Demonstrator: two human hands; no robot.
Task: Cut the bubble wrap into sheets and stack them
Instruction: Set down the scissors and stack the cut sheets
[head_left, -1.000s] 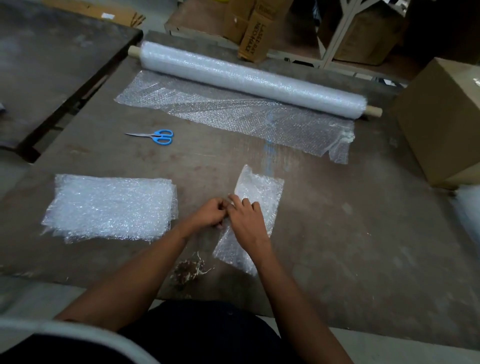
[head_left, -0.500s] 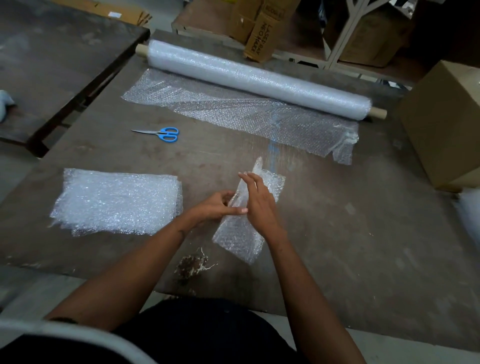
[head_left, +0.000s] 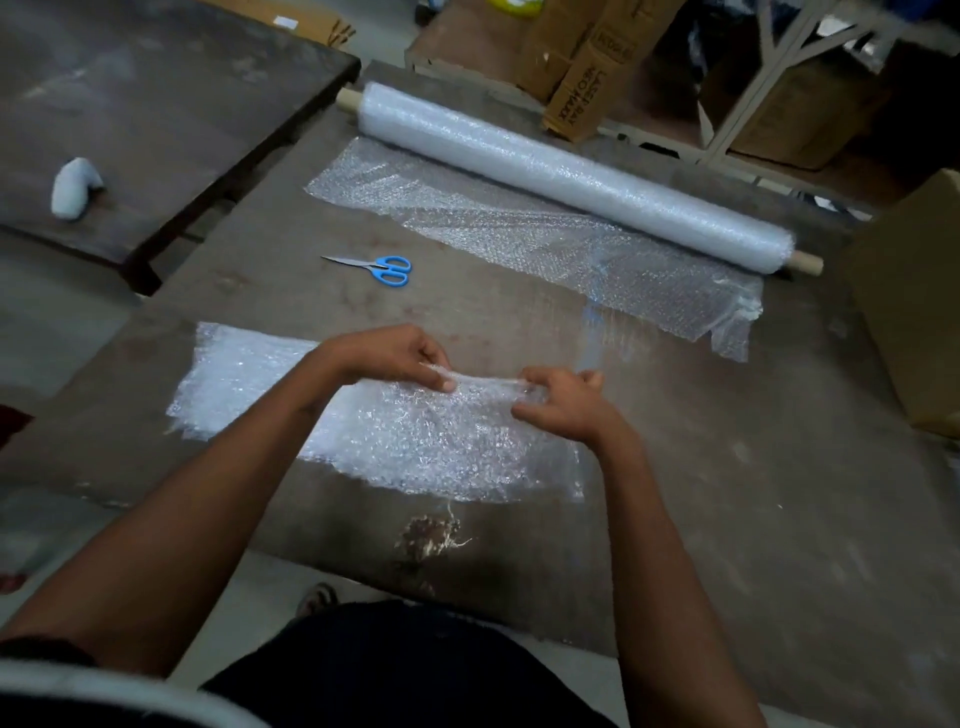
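Observation:
I hold a cut bubble wrap sheet (head_left: 441, 447) by its top edge above the dark table (head_left: 727, 493). My left hand (head_left: 395, 356) pinches the sheet's left upper corner and my right hand (head_left: 561, 402) pinches the right one. The sheet hangs down between them. To the left, partly behind my left arm, lies the stack of cut sheets (head_left: 239, 384). A long bubble wrap roll (head_left: 571, 176) on a cardboard core lies at the far edge, with a loose length (head_left: 519, 228) unrolled in front of it. Blue-handled scissors (head_left: 382, 268) lie on the table beyond my hands.
A brown cardboard box (head_left: 914, 301) stands at the table's right edge. A second dark table (head_left: 156, 104) at the left carries a small pale object (head_left: 75, 185). More cartons (head_left: 587, 67) and a white frame stand behind. A chipped patch (head_left: 428, 535) marks the near edge.
The narrow folded sheet that lay near the table's middle has been opened out and lifted. My hands have moved apart along its top edge, and it has shifted left toward the stack.

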